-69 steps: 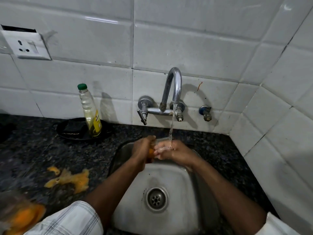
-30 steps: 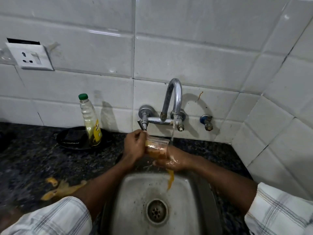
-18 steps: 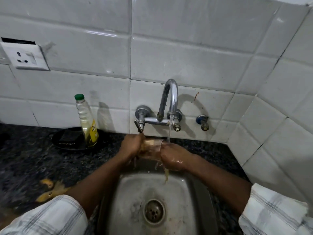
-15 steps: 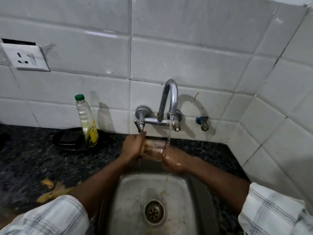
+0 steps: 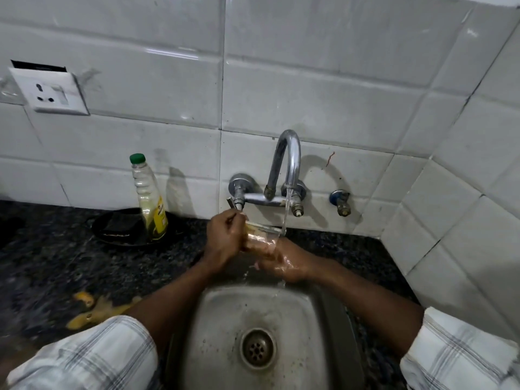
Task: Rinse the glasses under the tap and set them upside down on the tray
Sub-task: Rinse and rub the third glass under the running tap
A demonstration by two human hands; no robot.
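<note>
**Glass held under running tap at a corner sink**

A steel sink (image 5: 213,319) sits in a dark speckled stone counter (image 5: 56,271), in a corner where two walls of white tiles (image 5: 309,80) meet. Its round drain (image 5: 258,349) lies near the bottom of the view, and the basin is wet and streaked. A chrome tap (image 5: 287,161) with a high curved spout is fixed to the back wall. A thin stream of water (image 5: 285,215) runs from it. A small valve (image 5: 342,202) sticks out of the wall just to the right of the tap.

The glass (image 5: 260,239) is over the back edge of the sink, under the spout, and the stream strikes its right rim. It is clear, with a yellowish tint on its left side. The left hand (image 5: 223,239) wraps its curled fingers round the left side of the glass. The right hand (image 5: 284,263), wet and shiny, grips the glass from below and to the right. Water drips from it into the basin.

To the left of the tap, a clear bottle (image 5: 149,201) with a green cap and yellow label stands on a black dish (image 5: 118,235) against the wall. A dark scrub pad (image 5: 121,225) lies on the dish beside it. Yellow scraps (image 5: 95,308) lie on the counter nearer the person. A white socket (image 5: 49,91) hangs high on the left wall.
</note>
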